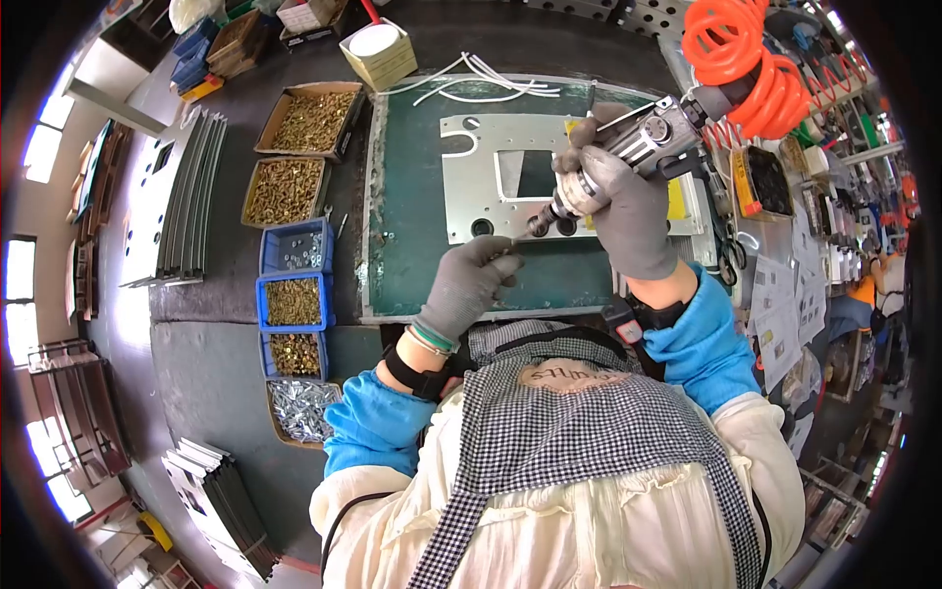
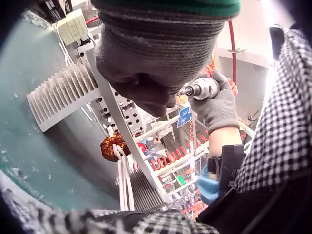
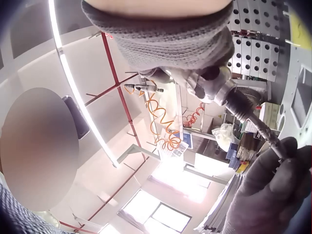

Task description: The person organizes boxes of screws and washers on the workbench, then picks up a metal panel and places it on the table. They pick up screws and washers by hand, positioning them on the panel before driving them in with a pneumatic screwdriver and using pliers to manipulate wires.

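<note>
My right hand (image 1: 628, 211) grips a silver air screwdriver (image 1: 643, 137), tilted over a grey metal plate (image 1: 471, 182) with cut-outs. In the right wrist view its long bit (image 3: 265, 131) runs down to my left hand (image 3: 273, 190), whose thumb and fingers pinch around the bit's tip; whether a screw sits there cannot be told. From the head view my left hand (image 1: 466, 285) is just off the plate's near edge. The left wrist view shows the gloved left hand (image 2: 146, 63) with curled fingers, a finned metal block (image 2: 63, 97) and a copper coil (image 2: 113, 147) beyond.
Bins of brass-coloured fasteners (image 1: 309, 120), blue bins (image 1: 294, 247) and a tray of silver screws (image 1: 302, 409) line the left. White cables (image 1: 481, 83) lie behind the plate. Scissors (image 1: 728, 260) and printed sheets (image 1: 775, 314) are at right. An orange coiled hose (image 1: 731, 49) meets the tool.
</note>
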`<state>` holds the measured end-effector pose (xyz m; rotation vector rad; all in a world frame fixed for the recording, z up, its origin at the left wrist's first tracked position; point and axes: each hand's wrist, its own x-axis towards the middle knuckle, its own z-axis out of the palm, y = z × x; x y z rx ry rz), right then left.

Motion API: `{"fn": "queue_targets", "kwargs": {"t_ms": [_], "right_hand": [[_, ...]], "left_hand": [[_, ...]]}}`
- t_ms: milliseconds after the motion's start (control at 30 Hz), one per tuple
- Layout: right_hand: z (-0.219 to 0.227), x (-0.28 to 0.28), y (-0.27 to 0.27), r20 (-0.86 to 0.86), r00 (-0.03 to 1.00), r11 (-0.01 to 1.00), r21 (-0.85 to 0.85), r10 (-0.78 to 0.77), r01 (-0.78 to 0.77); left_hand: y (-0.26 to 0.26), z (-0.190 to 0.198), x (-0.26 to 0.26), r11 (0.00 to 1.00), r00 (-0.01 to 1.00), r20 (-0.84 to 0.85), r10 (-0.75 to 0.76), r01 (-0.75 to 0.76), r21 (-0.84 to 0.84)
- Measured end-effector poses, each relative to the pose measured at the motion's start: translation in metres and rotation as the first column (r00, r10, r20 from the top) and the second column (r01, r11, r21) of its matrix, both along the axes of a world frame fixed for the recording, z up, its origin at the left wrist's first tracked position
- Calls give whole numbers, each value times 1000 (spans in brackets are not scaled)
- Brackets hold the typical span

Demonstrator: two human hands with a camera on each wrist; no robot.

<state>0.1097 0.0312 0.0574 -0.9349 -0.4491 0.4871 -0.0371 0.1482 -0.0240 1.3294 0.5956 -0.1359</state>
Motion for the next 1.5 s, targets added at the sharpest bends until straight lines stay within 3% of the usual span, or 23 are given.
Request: {"fn": "queue_targets", "kwargs": {"t_ms": [33,133,267,367,467,567,733,933,1133,1167,1267,1333,1367,1433,1467,1500], "right_hand": [[-10,4,6,94,995,998,-48,-42,47],[-18,6,16,201,979,996,-80,-28,45],[-31,6,23,248,969,996,-83,-9,31],[-28,2,23,236,972,991,-127,-3,34],[-25,-3,26,270,963,990,-132,-15,52],[-20,-6,29,287,958,980,-188,-7,64],[-9,-16,29,234,970,971,-239,62,-5],[-7,-20,33,320,945,953,-302,73,28],[-3,-21,35,265,963,977,-214,50,8],[2,-12,28,318,940,969,-243,123,-44],[27,8,14,325,944,997,27,65,-78],[40,23,-10,336,938,992,-60,-84,110],[51,21,-19,333,913,960,-69,-235,272],[44,44,-60,219,954,972,-76,-203,224],[42,47,-76,218,926,940,-77,-309,332],[33,58,-103,222,923,930,-121,-316,347]], "left_hand": [[7,1,-3,1000,998,-62,8,-10,-26],[29,-19,-24,979,998,-31,-50,43,-198],[43,-33,-35,947,988,-76,133,-149,-283],[45,-39,-34,899,975,31,220,-190,-395],[46,-38,-30,913,981,72,181,-140,-383],[47,-31,-26,964,992,63,113,-94,-250],[40,-24,-32,955,988,41,147,-131,-268],[37,-26,-35,951,984,63,167,-143,-275],[37,-27,-38,944,985,50,165,-143,-296],[37,-28,-38,942,986,39,160,-140,-304],[48,-38,-47,907,983,-1,186,-172,-385],[62,-57,-61,808,953,-29,301,-271,-523],[69,-64,-68,736,925,-37,378,-325,-594],[84,-78,-76,575,870,-66,488,-378,-725],[92,-84,-78,494,849,-81,523,-379,-783],[99,-87,-78,408,825,-100,556,-376,-832]]}}
